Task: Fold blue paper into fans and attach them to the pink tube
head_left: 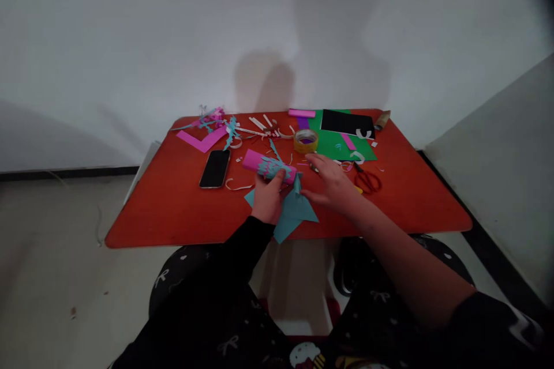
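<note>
Far left on the red tabletop [164, 207]: angled pink paper [203, 142], then black phone [215, 169] lying flat. Middle: pink tube [255, 160] with blue fringe [270, 168] around it, held tilted in left hand [267, 199], fingers gripping its near side. Blue paper [291, 216] below, partly past front edge. Tape roll [306, 141] behind. Right hand [332, 181] just right of tube's end, fingers spread and loose, thumb by a folded blue piece [297, 184]; contact can't be told. Further right: green sheet [331, 147], black sheet [341, 122] on it, scissors [369, 180], brown cardboard tube [382, 120].
</note>
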Demonstrator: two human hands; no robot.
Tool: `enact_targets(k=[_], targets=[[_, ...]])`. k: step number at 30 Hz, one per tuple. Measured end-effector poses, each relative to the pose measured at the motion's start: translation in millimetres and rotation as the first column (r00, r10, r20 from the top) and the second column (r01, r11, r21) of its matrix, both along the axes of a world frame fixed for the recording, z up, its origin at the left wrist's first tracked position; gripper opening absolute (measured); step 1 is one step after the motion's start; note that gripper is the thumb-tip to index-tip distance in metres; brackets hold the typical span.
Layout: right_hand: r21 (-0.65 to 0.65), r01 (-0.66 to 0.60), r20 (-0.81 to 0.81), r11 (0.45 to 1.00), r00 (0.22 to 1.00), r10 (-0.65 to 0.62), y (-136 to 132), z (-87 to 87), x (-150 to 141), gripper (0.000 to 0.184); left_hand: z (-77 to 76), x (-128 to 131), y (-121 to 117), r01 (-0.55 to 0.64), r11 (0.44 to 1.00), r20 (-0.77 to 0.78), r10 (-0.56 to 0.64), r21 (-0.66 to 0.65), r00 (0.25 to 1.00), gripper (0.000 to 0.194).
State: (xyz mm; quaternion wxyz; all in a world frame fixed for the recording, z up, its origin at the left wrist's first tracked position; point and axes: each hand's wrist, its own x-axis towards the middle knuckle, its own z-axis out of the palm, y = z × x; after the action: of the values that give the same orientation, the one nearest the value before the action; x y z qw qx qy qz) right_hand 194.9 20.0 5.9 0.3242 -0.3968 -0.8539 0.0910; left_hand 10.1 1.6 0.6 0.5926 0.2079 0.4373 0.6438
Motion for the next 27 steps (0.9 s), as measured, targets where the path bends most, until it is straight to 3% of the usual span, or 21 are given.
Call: enact_targets(k=[6,9,13,18,23,27], targets=[[-0.086,0.030,-0.021,0.996,0.999,-0.032,13.2,-6.6,16.1,0.050,-1.0,-2.4,1.2,0.004,1.000,-0.009,-0.004,0.002,1.000,0.041],[-0.106,-0.018,0.138,0.994,0.990,0.032,16.5,-12.7,17.1,0.045,-1.5,-6.6,4.0,-0.003,1.000,-0.030,0.003,0.000,1.000,0.048],[-0.104,-0.137,0.393,0.985,0.904,0.167,16.4,-20.2,19.2,0.045,-3.9,-16.3,11.7,0.048,0.997,-0.169,-0.057,-0.054,0.984,0.048],[-0.104,-0.115,0.429,0.988,0.891,0.149,16.1,-22.8,24.6,0.025,-9.0,-34.2,24.1,0.148,0.984,-0.339,-0.174,-0.103,0.925,0.046],[-0.046,-0.040,0.381,0.998,0.923,0.054,19.8,-18.9,27.4,0.023,-6.4,-47.6,26.9,0.093,0.996,-0.651,-0.081,-0.016,0.755,0.065],[-0.036,0.008,0.129,0.999,0.992,-0.003,23.5,-20.2,28.3,0.025,-5.3,-47.6,19.4,0.111,0.994,-0.790,-0.083,-0.019,0.608,0.079]])
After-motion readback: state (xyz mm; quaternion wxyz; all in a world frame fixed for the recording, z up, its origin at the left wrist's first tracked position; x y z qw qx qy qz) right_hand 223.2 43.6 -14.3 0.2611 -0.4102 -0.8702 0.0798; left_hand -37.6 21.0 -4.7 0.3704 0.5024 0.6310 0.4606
